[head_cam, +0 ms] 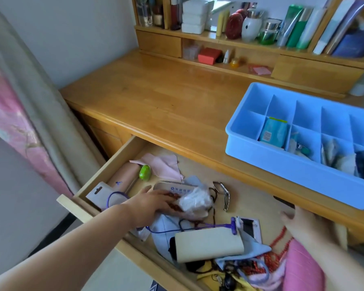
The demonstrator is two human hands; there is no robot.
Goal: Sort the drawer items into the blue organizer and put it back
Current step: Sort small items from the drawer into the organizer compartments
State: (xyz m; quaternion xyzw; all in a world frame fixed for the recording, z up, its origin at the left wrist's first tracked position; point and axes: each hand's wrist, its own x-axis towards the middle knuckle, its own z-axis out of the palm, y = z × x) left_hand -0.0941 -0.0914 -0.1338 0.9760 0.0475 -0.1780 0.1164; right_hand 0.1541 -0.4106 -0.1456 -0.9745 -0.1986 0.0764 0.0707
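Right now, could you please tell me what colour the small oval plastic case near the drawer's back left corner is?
The small oval plastic case is bright green, seen in the head view.

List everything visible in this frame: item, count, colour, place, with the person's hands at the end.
organizer: 1, blue, on desk top at right; several front compartments filled
packet: 1, light blue, upright in an organizer compartment
drawer: 1, light wood, pulled open below desk
green case: 1, lime green, drawer back left
pink cloth: 1, pale pink, drawer back
clear bag: 1, clear with white contents, drawer middle
beige case: 1, cream, drawer front
purple cord: 1, purple, across drawer middle
red beads: 1 strand, red, drawer right
shelf bottles: several, green and white, back shelf
left hand: reaching into drawer, touching the clear bag
right hand: blurred, over drawer's right end
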